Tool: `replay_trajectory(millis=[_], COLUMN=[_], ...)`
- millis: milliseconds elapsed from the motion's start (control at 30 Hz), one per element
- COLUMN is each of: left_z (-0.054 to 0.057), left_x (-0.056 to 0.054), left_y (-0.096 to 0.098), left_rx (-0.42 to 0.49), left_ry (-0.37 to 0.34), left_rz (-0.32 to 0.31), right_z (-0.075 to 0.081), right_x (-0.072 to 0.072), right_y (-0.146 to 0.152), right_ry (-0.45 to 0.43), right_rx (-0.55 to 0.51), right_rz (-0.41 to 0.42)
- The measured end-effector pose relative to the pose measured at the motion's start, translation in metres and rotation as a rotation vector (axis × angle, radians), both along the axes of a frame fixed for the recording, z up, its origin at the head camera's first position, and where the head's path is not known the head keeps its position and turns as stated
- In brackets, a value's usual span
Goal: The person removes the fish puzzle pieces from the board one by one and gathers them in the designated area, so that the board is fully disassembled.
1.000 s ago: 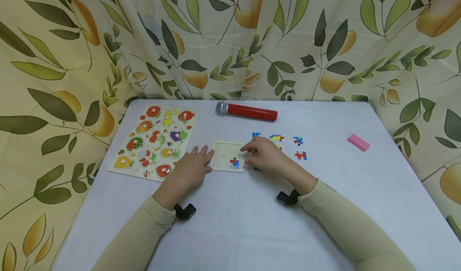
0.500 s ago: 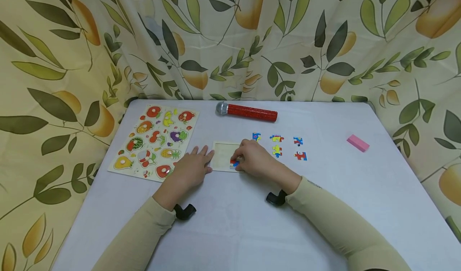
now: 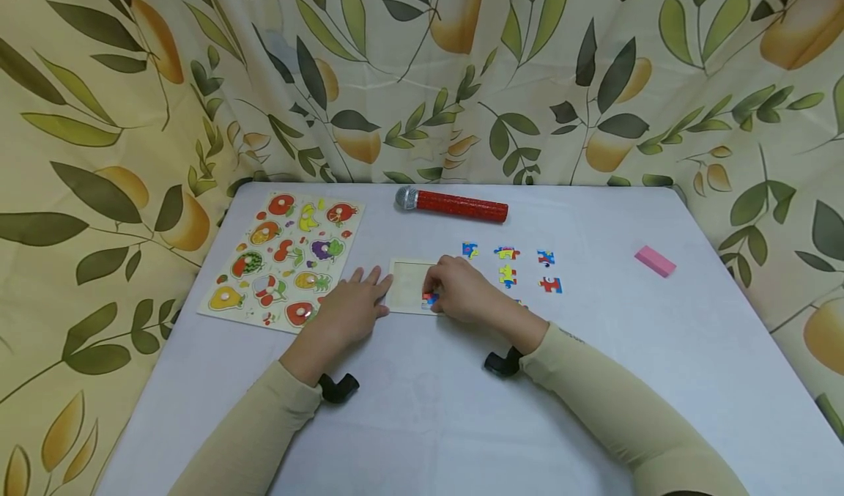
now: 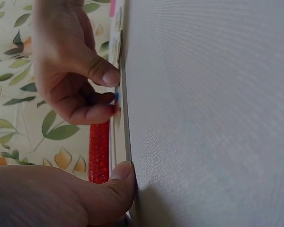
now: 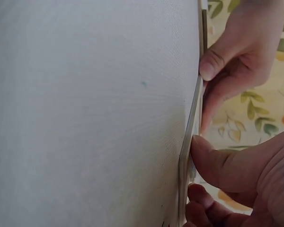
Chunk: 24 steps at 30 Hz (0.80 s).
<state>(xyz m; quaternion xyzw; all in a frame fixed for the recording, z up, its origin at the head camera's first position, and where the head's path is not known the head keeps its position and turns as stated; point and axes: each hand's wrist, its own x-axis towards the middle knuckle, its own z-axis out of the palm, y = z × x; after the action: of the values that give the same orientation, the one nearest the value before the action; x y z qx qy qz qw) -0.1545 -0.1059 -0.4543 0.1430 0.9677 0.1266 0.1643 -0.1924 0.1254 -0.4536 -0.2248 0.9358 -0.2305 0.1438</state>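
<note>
A small pale puzzle tray (image 3: 406, 280) lies mid-table, with a red-and-blue jigsaw piece (image 3: 429, 300) in its near right corner. Thumb and curled fingers of my right hand (image 3: 464, 289) pinch that piece, which they partly cover; in the left wrist view, the piece (image 4: 117, 98) shows between them. My left hand (image 3: 348, 309) rests with spread fingers beside the tray, its thumb against the left edge. The right wrist view also has the left hand (image 5: 241, 56) at the tray's edge (image 5: 191, 118).
Several loose jigsaw pieces (image 3: 507, 276) lie right of the tray. Behind it is a red glittery microphone (image 3: 461, 206). A fruit peg puzzle board (image 3: 280, 258) lies at the left, partly under the left hand. A pink block (image 3: 656, 261) sits far right.
My right hand has moved left from beside the tray onto the piece in its corner, then stayed almost still. The left hand has kept its place.
</note>
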Motion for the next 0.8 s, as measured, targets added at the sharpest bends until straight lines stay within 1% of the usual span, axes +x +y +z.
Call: replay_trajectory(millis=[233, 467, 800], left_z=[0.0009, 0.0023, 0.002], left_x=[0.0004, 0.0016, 0.0012], left_y=[-0.0002, -0.0003, 0.0002], left_rx=[-0.017, -0.011, -0.017], left_ry=[0.009, 0.019, 0.02], left_rz=[-0.012, -0.017, -0.013], right_z=[0.0003, -0.0005, -0.0004], right_x=[0.0017, 0.0017, 0.0031], right_y=[-0.0009, -0.0004, -0.001], right_ry=[-0.021, -0.004, 0.018], right_rx=[-0.012, -0.013, -0.058], right_rz=[0.005, -0.003, -0.006])
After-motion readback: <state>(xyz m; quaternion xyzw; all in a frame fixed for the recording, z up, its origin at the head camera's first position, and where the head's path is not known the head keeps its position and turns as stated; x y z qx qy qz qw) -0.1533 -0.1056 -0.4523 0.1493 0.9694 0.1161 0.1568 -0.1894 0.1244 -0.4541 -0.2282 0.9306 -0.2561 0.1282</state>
